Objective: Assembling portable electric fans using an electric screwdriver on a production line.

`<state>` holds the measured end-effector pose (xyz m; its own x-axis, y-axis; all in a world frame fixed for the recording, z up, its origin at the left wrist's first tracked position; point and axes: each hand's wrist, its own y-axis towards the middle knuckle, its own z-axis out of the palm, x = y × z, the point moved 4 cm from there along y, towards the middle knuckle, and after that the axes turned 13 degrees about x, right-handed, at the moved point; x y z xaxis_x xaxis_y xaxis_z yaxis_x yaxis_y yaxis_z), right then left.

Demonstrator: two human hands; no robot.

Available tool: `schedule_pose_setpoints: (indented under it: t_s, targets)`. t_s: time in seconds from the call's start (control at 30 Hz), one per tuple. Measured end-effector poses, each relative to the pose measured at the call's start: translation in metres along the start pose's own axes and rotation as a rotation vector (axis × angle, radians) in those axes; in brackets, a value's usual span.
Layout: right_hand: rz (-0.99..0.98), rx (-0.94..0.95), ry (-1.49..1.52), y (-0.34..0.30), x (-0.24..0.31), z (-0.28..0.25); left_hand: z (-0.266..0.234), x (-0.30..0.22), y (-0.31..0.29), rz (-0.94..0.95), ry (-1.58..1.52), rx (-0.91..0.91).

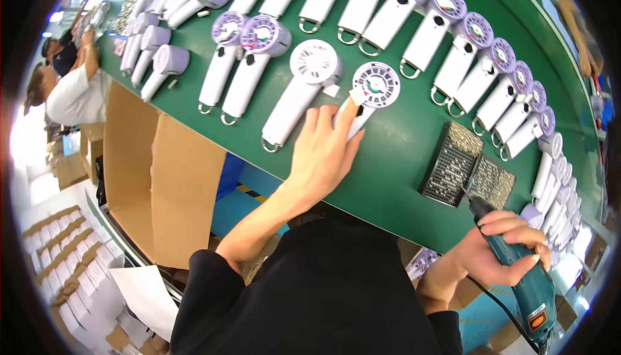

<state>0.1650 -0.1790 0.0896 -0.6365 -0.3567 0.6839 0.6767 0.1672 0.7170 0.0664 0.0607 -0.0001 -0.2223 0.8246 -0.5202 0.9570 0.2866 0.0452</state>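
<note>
My left hand (321, 147) holds a white handheld fan (380, 85) by its handle against the green table. Its index finger reaches up to a small white piece at the edge of the round fan head, which has its inside showing. Part of the handle is hidden under the fingers. Another white fan (284, 112) with a wrist loop lies just left of that hand. In my right hand (501, 251) is a teal electric screwdriver (525, 284) with a black nose. Its bit points down at the black screw tray (446, 164), where small metal screws fill the holes.
Several lilac-headed fans (479, 30) lie in a curved row along the far side and right. More fans (171, 61) lie at the left. An open cardboard box (187, 190) stands beside the table's near edge. People (74, 93) sit further left. A black cord hangs by the screwdriver.
</note>
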Motion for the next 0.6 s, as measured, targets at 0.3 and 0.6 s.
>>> schedule_pose_setpoints:
  t_s: [0.3, 0.6]
  targets:
    - [0.100, -0.107, -0.023, -0.005, -0.005, 0.006, -0.004, 0.016, -0.001, -0.100, 0.029, -0.040]
    - [0.140, -0.101, -0.096, -0.002, -0.013, 0.007, -0.023, 0.034, 0.000, -0.063, 0.090, -0.137]
